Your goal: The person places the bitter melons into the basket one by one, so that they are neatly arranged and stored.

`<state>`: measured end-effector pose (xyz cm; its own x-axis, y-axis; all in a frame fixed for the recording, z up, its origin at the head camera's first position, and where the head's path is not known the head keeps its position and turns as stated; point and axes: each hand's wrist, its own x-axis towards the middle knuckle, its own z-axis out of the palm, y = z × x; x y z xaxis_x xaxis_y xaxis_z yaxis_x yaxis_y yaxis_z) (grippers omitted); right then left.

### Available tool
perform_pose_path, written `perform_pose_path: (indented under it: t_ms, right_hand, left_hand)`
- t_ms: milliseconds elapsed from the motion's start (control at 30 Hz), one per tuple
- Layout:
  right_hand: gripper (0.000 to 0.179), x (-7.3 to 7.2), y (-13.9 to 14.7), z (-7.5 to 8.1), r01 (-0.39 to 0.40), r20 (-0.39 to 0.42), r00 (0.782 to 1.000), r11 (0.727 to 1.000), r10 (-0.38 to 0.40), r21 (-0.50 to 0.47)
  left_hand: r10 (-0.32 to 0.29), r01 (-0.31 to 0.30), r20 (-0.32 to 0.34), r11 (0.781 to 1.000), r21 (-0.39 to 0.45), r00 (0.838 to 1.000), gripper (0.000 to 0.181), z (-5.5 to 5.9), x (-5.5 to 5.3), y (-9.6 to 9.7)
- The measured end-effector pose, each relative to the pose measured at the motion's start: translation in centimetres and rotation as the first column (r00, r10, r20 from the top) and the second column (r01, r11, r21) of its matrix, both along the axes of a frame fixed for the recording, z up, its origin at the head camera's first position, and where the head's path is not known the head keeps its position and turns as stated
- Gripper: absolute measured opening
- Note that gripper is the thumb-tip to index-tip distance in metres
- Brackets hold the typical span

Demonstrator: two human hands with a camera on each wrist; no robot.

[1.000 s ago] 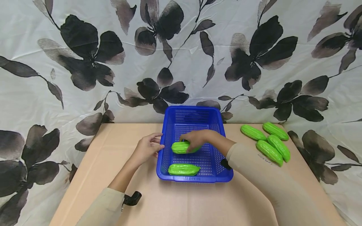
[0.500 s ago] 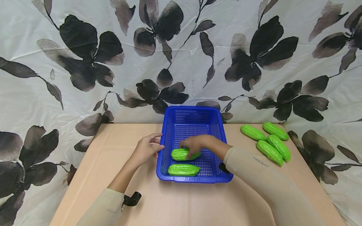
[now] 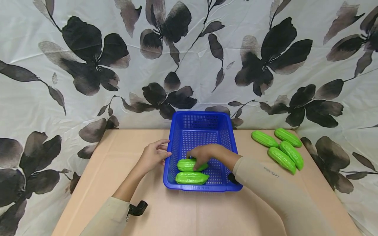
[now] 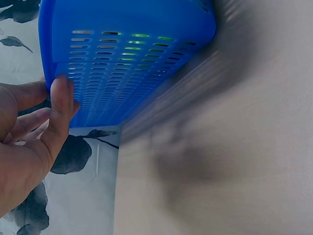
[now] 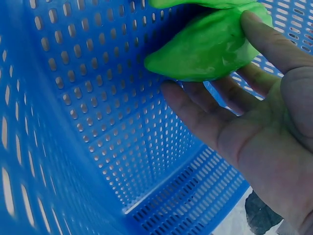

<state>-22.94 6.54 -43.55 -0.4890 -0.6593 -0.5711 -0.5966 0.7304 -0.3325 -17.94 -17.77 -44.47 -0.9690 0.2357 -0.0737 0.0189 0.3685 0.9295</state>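
From the head, a blue basket (image 3: 203, 187) sits on a tan table (image 3: 215, 213). 2 green veggies lie inside it, side by side, at the end close to the person. The right hand (image 3: 203, 154) holds the far veggie (image 3: 183, 165). The near veggie (image 3: 192, 178) is just beside it. The left hand (image 3: 153, 155) is at the basket's left rim. 4 loose veggies (image 3: 290, 154) lie on the table, to the right of the basket. Behind is a white cloth (image 3: 203, 75) with dark flowers.

From the left wrist, the thumb and fingers pinch the basket's rim. Bits of green show through the holes.

From the right wrist, the thumb is on 1 side of the far veggie and the fingers are on the other, so the hand is clamped on it. I can't tell if the 2 veggies touch.
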Motion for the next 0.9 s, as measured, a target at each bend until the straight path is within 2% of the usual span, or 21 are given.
perform_pose_path:
  t_ms: [533, 900]
  right_hand:
    - [0.055, 0.01, -0.17, -0.31, 0.009, 0.002, 1.0, 1.0, -0.009, -0.001]
    - [0.064, 0.05, -0.16, -0.18, 0.021, 0.001, 1.0, 1.0, -0.021, 0.008]
  left_hand:
    - [0.0, 0.0, -0.009, 1.0, -0.006, 1.0, 0.057, 0.05, 0.04, 0.04]
    - [0.008, -0.008, 0.002, 1.0, -0.014, 1.0, 0.056, -0.31, -0.12, 0.0]
